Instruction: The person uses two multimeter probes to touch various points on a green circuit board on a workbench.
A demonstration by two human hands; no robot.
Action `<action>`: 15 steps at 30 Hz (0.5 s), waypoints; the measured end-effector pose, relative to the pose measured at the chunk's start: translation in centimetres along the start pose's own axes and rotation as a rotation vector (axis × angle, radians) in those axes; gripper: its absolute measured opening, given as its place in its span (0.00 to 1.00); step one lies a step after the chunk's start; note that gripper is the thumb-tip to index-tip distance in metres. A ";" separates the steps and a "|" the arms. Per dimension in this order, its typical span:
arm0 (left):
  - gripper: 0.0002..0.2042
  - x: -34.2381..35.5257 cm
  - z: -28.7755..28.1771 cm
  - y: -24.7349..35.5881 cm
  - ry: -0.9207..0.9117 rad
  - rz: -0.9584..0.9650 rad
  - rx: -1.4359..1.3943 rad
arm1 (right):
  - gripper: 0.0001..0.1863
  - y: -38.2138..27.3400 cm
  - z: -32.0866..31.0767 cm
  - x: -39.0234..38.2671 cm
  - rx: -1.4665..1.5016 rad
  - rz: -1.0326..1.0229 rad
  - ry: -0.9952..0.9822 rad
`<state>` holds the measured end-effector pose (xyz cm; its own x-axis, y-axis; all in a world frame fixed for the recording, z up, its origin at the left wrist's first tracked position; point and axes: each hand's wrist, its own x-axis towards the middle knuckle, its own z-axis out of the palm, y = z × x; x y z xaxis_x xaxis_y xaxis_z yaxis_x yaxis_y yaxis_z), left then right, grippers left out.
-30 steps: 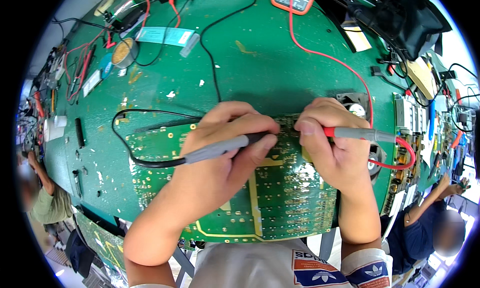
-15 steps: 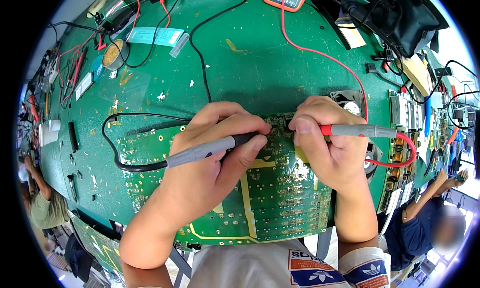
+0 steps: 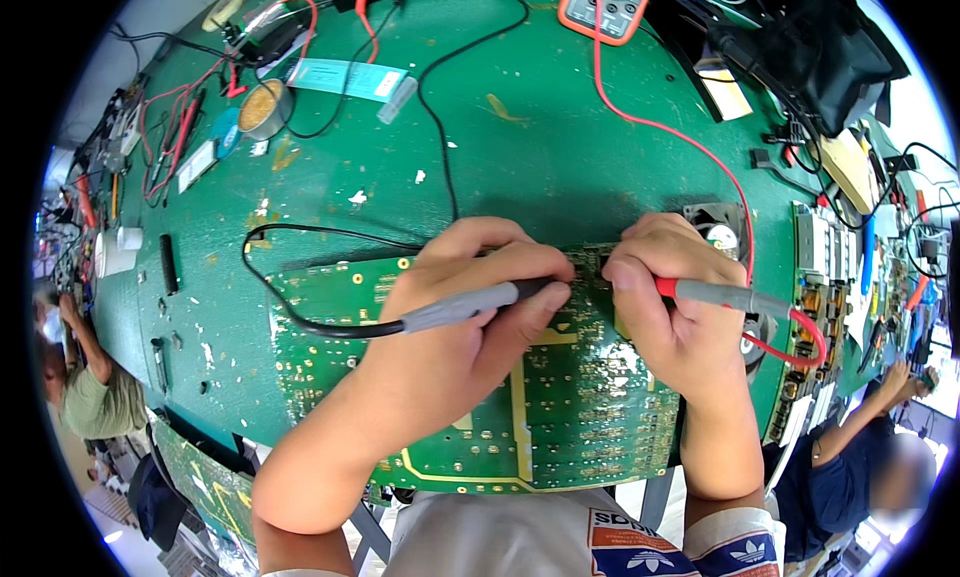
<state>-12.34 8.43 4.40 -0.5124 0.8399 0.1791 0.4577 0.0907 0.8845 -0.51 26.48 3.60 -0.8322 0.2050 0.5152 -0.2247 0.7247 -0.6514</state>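
Note:
A large green circuit board (image 3: 590,407) lies at the table's near edge, in front of my body. Over its upper part, my left hand (image 3: 470,317) pinches a black-and-grey multimeter probe (image 3: 462,307) trailing a black lead. My right hand (image 3: 680,307) is closed round a red-and-grey multimeter probe (image 3: 735,297) with a red lead. Both hands point toward the board's far edge, a short gap apart. The fingers hide both probe tips, so contact with the board cannot be seen. At the far edge of the table sits an orange multimeter (image 3: 606,7), with the red lead running up to it.
Cooling fans (image 3: 718,232) stand beside the board's right edge. Farther right is a row of circuit modules (image 3: 812,287). A round tin (image 3: 264,111) and a light-blue packet (image 3: 350,79) lie at the far left. A black bag (image 3: 830,67) fills the far right. Other people work on both sides.
The whole view has shifted, so the table and board appear farther right and slightly lower. Both hands keep their probes at the board's far edge.

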 end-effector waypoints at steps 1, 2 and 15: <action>0.07 -0.1 0.0 -0.1 0.004 -0.008 0.007 | 0.06 0.0 0.1 0.1 0.000 -0.009 -0.001; 0.08 0.1 0.0 -0.2 -0.013 0.015 -0.007 | 0.06 -0.1 -0.1 0.1 -0.005 0.011 -0.009; 0.07 0.1 0.1 -0.1 -0.010 0.008 0.018 | 0.05 -0.4 -0.1 0.3 -0.001 0.045 -0.032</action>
<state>-12.33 8.55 4.30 -0.5016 0.8458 0.1818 0.4746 0.0933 0.8753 -0.57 26.31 4.06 -0.8570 0.2167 0.4675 -0.1860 0.7161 -0.6728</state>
